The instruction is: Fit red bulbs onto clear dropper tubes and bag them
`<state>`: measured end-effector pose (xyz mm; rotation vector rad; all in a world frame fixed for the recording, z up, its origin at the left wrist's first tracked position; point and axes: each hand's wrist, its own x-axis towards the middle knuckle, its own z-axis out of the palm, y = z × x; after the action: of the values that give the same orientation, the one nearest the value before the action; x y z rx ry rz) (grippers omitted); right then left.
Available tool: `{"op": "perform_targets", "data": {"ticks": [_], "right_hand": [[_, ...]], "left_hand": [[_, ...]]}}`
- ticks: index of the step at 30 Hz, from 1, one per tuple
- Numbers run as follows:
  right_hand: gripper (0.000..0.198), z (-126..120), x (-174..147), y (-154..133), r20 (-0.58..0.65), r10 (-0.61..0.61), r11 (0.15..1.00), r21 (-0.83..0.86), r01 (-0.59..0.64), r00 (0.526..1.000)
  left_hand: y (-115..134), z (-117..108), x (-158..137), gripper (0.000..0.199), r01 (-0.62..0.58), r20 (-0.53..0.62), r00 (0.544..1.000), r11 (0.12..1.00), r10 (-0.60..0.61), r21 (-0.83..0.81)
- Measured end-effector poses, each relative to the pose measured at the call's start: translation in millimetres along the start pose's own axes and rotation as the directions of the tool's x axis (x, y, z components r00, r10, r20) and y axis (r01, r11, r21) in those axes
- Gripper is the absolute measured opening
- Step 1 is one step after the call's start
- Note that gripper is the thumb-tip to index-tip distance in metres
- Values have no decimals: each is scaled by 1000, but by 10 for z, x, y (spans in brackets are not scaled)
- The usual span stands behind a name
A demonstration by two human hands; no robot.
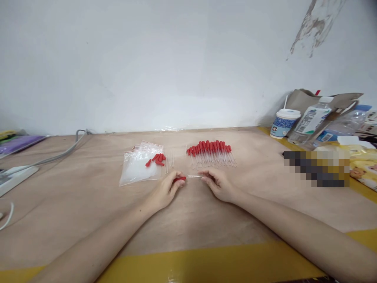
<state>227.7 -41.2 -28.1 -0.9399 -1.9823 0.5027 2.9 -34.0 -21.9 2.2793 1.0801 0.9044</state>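
Observation:
My left hand (pixel 170 190) pinches a red rubber dropper bulb (pixel 180 178), its end pointing right. Facing it, my right hand (pixel 218 184) grips a thin clear dropper tube (pixel 193 176) by one end, and the tube's free end points left. A small gap separates bulb and tube. Loose red bulbs (pixel 160 157) lie on clear plastic zip bags (pixel 138 169) beyond my left hand. Several bare tubes (pixel 170 160) rest to the right of the bags. Behind my right hand is a row of droppers (pixel 210 151) with red bulbs on their upper ends.
Brown paper covers the table (pixel 182 232), with yellow tape (pixel 206 263) along its front. At right stand a paper cup (pixel 284 124), a plastic bottle (pixel 310 120) and a yellow package (pixel 363 165). A grey cable (pixel 63 152) and white power strip (pixel 17 177) lie left.

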Motion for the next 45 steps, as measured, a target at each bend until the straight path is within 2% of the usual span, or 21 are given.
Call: {"op": "perform_targets", "data": {"ticks": [5,11,16,20,23,25,28,34,36,42,45], "right_hand": [[20,27,0,-46,31,-18,998,-59,19,999],[22,44,-10,-54,74,24,1000,-20,-22,997],[21,33,2,21,126,41,999,2,-42,991],[22,-11,33,64,207,30,1000,-3,-30,978],[23,-17,25,48,164,-75,982,-158,102,984],[24,0,-4,17,121,-160,926,-324,191,980],[26,25,-46,-44,103,-199,861,-457,224,975],[17,-27,-12,-98,29,-208,932,-297,207,978],[14,-36,-3,-75,17,-209,941,-267,206,978],[19,3,-14,-8,49,-319,903,-288,319,947],[19,26,-22,4,64,-338,889,-304,341,939]], "left_hand": [[15,0,6,16,-5,-26,1000,1000,4,-17],[-8,22,-3,22,33,-13,999,997,-34,-68],[-5,45,-32,23,67,49,997,981,-59,-179],[29,46,-48,24,85,142,988,983,-62,-163],[36,55,-46,26,96,140,987,985,-76,-140],[26,64,-39,26,95,102,991,991,-85,-99],[17,54,-24,26,80,51,996,996,-79,-29],[66,-45,7,22,-106,-69,992,993,109,45],[61,-48,2,21,-125,-71,989,991,128,51],[44,28,-49,22,29,13,1000,992,-27,-119],[79,37,-58,21,72,61,996,982,-63,-172]]}}
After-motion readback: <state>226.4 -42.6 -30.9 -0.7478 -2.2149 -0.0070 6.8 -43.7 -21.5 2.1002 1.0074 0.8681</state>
